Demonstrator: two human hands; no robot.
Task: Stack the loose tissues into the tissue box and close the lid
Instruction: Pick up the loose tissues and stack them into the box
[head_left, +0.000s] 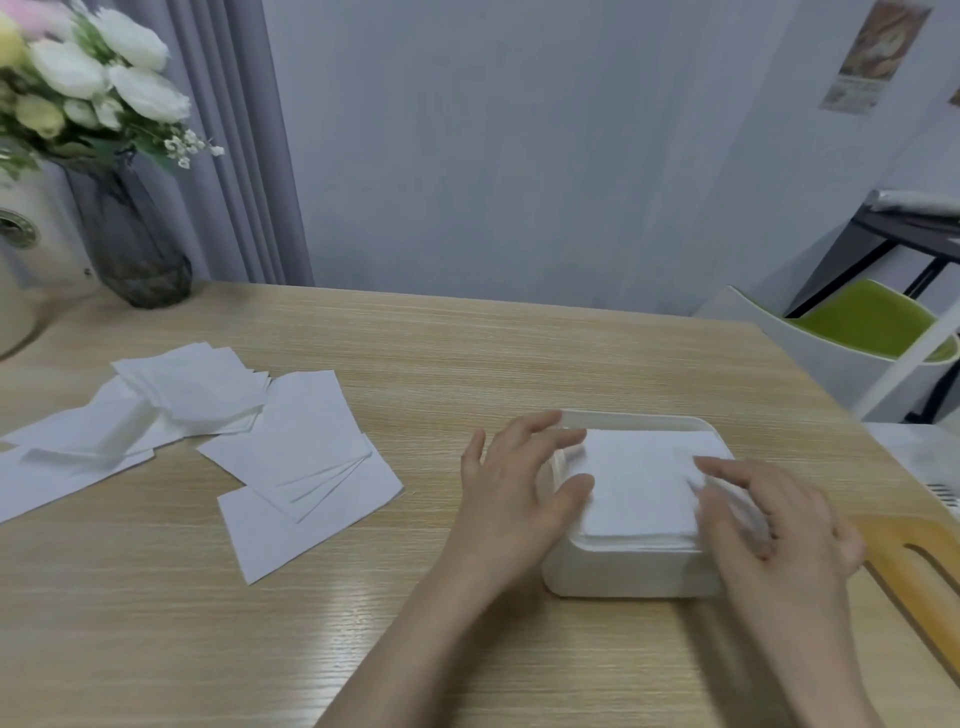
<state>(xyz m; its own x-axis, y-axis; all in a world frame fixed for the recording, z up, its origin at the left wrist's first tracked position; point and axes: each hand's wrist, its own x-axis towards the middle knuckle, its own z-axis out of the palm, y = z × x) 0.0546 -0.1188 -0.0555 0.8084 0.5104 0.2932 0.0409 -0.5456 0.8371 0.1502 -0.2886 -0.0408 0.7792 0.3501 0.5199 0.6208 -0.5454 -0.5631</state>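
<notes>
At the far left, a dark glass vase (132, 244) of white flowers (98, 78) is standing at the back edge of the wooden table (156, 623). Just right of it, the loose tissues (218, 436) are lying flat in overlapping piles on the table top, well apart from the box; their edges are pointing in differing directions.

Right of centre, the left hand (511, 491) is reaching forward from the lower middle of the frame, palm down. Its fingers are lying nearly straight and spread, with the fingertips resting on the left edge of the stacked tissues (641, 483) and the thumb lying along their near left corner. It is pinching nothing.

The tissue box (623, 571) is sitting on the table between the two hands, open at the top, with its long axis running left to right. The stacked tissues are filling it up to the rim, lying flat and square to the walls.

The right hand (779, 530) is coming in from the lower right, palm down, fingers extended and loosely spread, pressing on the right edge of the stack. This hand is motion-blurred, so finger contact cannot be told exactly.

At the far right, a wooden lid (914, 561) with a slot is lying on the table just beside the box.
</notes>
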